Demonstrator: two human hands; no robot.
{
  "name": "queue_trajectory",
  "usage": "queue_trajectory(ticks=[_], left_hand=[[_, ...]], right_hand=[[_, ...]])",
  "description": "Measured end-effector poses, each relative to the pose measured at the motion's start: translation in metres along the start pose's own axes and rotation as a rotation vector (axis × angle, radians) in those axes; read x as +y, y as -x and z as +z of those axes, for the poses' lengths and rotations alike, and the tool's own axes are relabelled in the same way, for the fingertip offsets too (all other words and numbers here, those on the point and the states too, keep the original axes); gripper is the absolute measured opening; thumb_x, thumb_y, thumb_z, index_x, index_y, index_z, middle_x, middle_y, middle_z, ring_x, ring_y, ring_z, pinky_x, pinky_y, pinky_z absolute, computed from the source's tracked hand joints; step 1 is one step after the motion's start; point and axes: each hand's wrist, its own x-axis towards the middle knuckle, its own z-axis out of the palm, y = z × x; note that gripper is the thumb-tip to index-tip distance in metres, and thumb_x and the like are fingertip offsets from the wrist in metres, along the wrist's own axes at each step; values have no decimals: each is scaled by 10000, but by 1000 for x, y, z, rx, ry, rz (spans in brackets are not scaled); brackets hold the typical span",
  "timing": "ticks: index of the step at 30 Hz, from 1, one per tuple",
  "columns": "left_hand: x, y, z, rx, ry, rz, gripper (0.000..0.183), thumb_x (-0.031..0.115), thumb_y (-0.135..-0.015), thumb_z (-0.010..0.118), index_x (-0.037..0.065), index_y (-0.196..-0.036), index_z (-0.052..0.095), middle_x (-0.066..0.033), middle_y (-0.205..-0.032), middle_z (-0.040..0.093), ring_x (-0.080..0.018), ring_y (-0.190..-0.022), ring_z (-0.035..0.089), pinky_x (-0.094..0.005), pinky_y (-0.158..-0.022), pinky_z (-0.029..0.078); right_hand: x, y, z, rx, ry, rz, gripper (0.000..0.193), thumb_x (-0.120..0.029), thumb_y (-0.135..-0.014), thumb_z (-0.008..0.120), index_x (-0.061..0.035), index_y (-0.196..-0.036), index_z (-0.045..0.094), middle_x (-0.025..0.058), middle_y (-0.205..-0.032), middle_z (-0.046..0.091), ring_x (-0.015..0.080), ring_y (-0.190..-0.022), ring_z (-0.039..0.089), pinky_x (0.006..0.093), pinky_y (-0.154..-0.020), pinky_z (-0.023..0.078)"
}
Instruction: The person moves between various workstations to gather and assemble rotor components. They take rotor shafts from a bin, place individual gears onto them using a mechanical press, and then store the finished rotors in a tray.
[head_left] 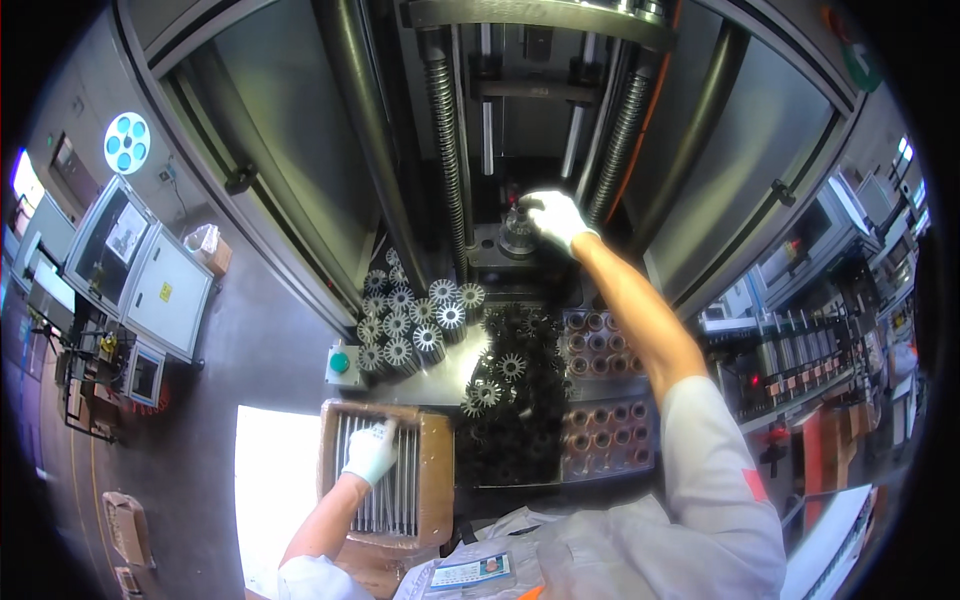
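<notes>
My left hand (pixel 370 453), in a white glove, lies over the metal shafts (pixel 402 490) in an open cardboard box. Its forefinger is stretched out along them, and none is visibly lifted. My right hand (pixel 560 218), also gloved, reaches into the press at the round metal fixture (pixel 517 238). The fingers are closed at the fixture's top; what they hold, if anything, is too small and bright to make out. Toothed metal rotor cores (pixel 398 350) stand in stacks left of the fixture, in front of the press.
Dark toothed parts (pixel 512 367) fill the middle of the bench. Copper-coloured ring parts (pixel 605 435) sit in clear trays to their right. A green push button (pixel 340 362) is by the press's left post. Vertical columns and threaded rods (pixel 440 130) flank the fixture.
</notes>
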Motion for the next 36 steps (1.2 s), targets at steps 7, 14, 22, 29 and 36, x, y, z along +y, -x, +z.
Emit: queue_trajectory(ticks=[7,14,22,29,36], left_hand=[[5,10,14,84,-4,-208,379,166,-761,658,52,-1120,612,-186,-920,692,-364,-842,694,-487,-724,527],[2,36,0,321,19,-134,417,72,-783,668,80,-1196,610,-129,-924,655,-300,-710,664,-417,-704,551],[36,148,25,-131,1203,-768,253,151,-916,717,20,-1124,661,4,-808,625,-95,-708,581,-262,-654,503],[79,-10,-82,235,1111,-329,360,273,-985,663,53,-1267,618,38,-819,607,-59,-699,559,-234,-609,459],[188,-258,-201,403,1299,10,211,198,-979,664,19,-1086,694,41,-712,565,-34,-603,488,-223,-539,398]], right_hand=[[-22,51,12,60,404,-152,508,-36,-928,461,-177,-1409,548,188,-1100,593,347,-892,687,440,-780,561],[-33,54,-7,13,356,-95,488,-138,-953,498,-138,-1441,506,189,-1094,599,309,-883,689,418,-798,553],[-4,149,-8,67,-185,9,414,-217,-956,592,-121,-1359,590,167,-1094,639,347,-1057,635,429,-924,509],[17,233,-5,46,-505,118,380,-129,-953,629,-70,-1328,622,61,-960,610,144,-835,572,294,-807,481],[-7,285,-73,62,-460,212,343,-96,-945,638,0,-1275,643,130,-1085,662,212,-1007,635,333,-916,488]])
